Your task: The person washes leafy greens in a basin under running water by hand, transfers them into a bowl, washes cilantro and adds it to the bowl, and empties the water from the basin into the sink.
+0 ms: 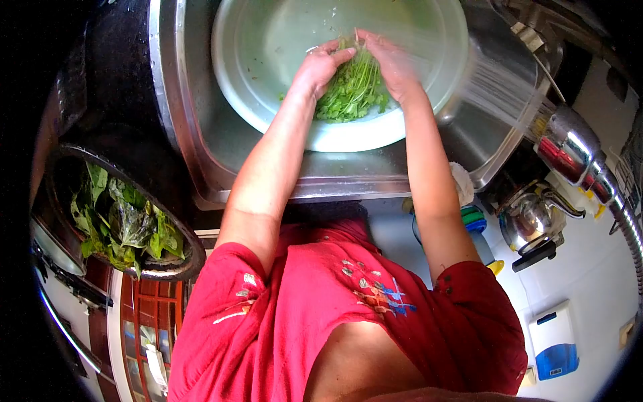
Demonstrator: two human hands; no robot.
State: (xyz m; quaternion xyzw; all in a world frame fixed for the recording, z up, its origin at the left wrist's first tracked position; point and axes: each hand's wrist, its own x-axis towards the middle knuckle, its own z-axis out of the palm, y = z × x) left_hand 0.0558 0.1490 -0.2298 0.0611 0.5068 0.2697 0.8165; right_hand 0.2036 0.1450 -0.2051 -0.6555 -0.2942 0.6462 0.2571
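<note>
A bunch of leafy green herbs [351, 90] lies in a large pale green basin [268, 40], stems toward the far side and leaves toward me. My left hand [323, 65] is closed on the stems at the left of the bunch, thumb across them. At the right of the stems, my right hand [388, 63] holds the bunch too, its fingertips near the stem ends. Water sprays from a chrome shower head [569, 134] at the right toward the basin and my right hand.
The basin sits in a steel sink [228, 141]. A dark round container [194, 258] with green leaves [127, 221] is at the left. On the right are a metal kettle [532, 218], a flexible hose [627, 228] and a white and blue box [554, 342].
</note>
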